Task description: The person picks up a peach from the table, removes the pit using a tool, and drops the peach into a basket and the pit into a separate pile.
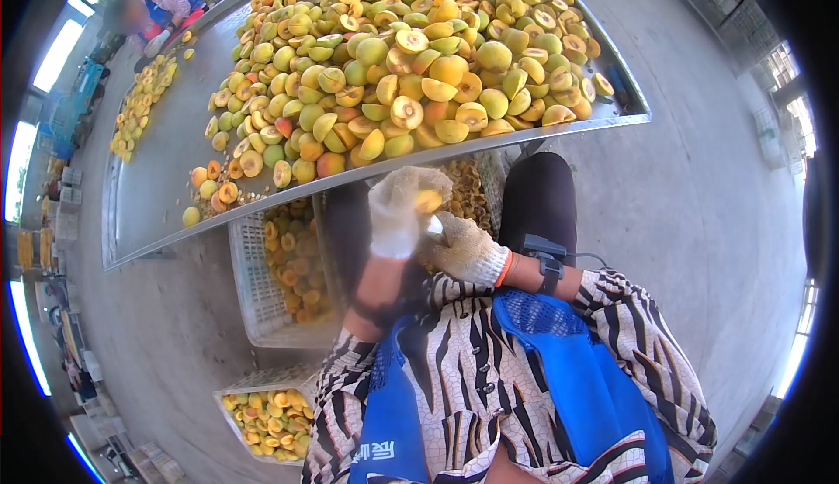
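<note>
My left hand (406, 209), in a pale knit glove and blurred by motion, is closed round a yellow peach half (428, 201). Beside it, almost touching, my right hand (472, 250) wears a soiled glove with an orange cuff edge. Its fingers are closed on a small tool with a white part (435, 224); the rest of it is hidden. Both hands are above my lap, just below the near edge of a metal table (332, 183). A big heap of halved yellow-green peaches (384, 73) covers much of that table, several with stones still showing.
A white crate (262, 309) of peach halves stands by my left leg, and another crate (266, 423) is behind it. Dark scraps (468, 191) fill a container between my knees. Another person (166, 12) is at the table's far left, near a smaller fruit pile (144, 104).
</note>
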`<state>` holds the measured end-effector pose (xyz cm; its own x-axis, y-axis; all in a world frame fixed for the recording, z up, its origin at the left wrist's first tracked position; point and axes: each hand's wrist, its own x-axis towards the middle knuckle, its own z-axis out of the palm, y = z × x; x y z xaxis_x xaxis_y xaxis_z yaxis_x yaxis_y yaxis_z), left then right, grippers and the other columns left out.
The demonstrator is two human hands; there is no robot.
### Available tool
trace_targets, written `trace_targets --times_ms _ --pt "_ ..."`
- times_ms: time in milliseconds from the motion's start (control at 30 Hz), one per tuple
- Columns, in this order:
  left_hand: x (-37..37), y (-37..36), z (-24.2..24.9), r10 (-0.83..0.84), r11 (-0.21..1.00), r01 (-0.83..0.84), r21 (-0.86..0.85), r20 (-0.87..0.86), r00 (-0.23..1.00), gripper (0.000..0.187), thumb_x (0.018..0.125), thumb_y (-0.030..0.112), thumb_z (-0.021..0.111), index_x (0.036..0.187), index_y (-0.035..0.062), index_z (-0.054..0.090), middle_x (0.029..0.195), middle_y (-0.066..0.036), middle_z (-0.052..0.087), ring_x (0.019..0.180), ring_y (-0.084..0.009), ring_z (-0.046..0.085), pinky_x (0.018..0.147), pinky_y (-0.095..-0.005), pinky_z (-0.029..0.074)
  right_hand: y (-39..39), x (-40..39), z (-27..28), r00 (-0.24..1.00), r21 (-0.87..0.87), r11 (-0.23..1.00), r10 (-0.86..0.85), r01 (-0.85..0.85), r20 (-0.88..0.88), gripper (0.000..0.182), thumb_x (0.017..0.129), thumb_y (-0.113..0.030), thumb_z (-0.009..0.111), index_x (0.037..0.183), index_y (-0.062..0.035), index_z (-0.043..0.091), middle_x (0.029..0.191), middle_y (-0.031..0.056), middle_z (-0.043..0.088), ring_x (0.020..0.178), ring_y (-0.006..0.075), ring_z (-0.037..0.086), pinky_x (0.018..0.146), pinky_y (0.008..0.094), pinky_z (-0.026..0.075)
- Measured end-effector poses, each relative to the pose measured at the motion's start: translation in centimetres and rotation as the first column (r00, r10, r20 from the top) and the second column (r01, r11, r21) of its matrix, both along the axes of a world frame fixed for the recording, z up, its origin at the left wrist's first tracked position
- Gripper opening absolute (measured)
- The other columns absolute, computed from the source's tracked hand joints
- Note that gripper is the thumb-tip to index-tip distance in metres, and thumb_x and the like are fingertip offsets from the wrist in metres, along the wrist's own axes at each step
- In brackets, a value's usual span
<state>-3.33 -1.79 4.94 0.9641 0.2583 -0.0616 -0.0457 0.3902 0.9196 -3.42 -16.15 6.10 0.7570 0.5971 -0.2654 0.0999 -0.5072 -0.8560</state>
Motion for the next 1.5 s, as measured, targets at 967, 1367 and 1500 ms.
trace_targets --times_ms 967,1367,1500 --pt "-2.0 3.7 -4.0 -0.163 0.968 0.164 -0.193 0.021 0.986 0.036 0.101 0.028 0.056 0.104 -0.0043 0.069 0.086 -0.012 0.072 0.06 -0.0122 0.061 0.051 -0.0241 0.047 0.9 1.3 4.0 0.975 -0.327 0.919 0.214 -0.221 -0.058 0.033 0.091 -0.028 0.062 0.112 -0.0033 0.059 0.086 0.0203 0.07 0.076 0.0359 0.07 0.067 0.0438 0.055" --pt "-2.2 2.0 -2.3 0.081 0.993 -0.077 -0.084 0.039 0.996 0.026 0.102 0.015 0.053 0.101 -0.0049 0.07 0.093 -0.011 0.073 0.08 -0.0158 0.068 0.077 -0.0286 0.054 0.7 1.3 2.3 0.916 -0.373 0.905 0.313 -0.206 0.252 0.033 0.088 -0.025 0.065 0.114 -0.0058 0.056 0.085 0.0189 0.069 0.077 0.0405 0.068 0.068 0.0498 0.054" --pt "-2.7 2.2 -1.3 0.069 0.998 -0.07 0.006 0.058 0.996 0.026 0.102 0.015 0.054 0.101 -0.0048 0.071 0.092 -0.011 0.074 0.08 -0.0149 0.067 0.075 -0.0277 0.054 1.8 0.4 2.9 0.992 -0.332 0.935 0.117 -0.126 -0.044 0.037 0.089 -0.032 0.066 0.115 -0.0061 0.058 0.088 0.0198 0.07 0.079 0.0389 0.07 0.072 0.047 0.056"
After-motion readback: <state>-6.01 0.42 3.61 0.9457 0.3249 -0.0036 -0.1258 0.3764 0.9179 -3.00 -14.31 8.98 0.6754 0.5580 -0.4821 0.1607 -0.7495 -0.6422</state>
